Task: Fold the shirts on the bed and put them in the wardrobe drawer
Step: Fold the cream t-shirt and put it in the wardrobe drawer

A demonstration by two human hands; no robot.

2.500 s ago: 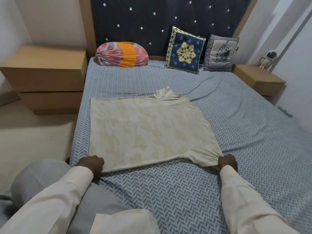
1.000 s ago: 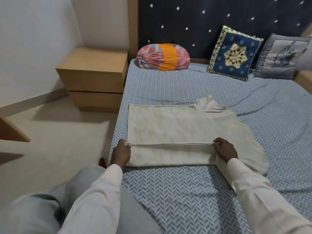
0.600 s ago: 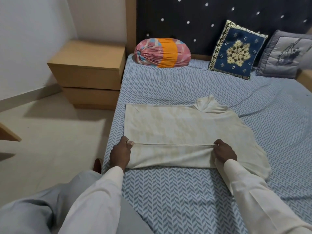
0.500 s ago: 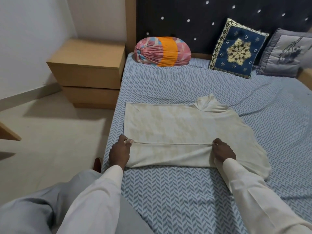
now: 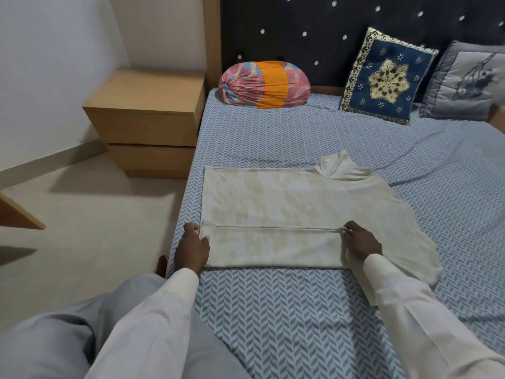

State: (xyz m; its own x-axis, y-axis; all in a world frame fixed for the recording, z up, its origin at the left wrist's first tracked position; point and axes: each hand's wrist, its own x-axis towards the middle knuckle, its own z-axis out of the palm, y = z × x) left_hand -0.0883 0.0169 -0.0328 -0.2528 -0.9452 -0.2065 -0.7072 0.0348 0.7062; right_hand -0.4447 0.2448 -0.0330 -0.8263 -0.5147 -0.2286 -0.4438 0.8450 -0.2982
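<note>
**Near edge of the shirt folded over**

Our cream mottled turtleneck shirt lies flat on the blue herringbone-patterned bed sheet, its near edge turned up. Our left hand pinches the hem's left end and our right hand its right end, fingers curled on the cloth.

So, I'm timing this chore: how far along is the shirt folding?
Done: the cream shirt lies flat on the bed, its near side folded over. In hand: the left hand and right hand pinch the ends of the folded-over edge. Left: the remaining folds, then the wardrobe drawer, which is out of view.
</note>
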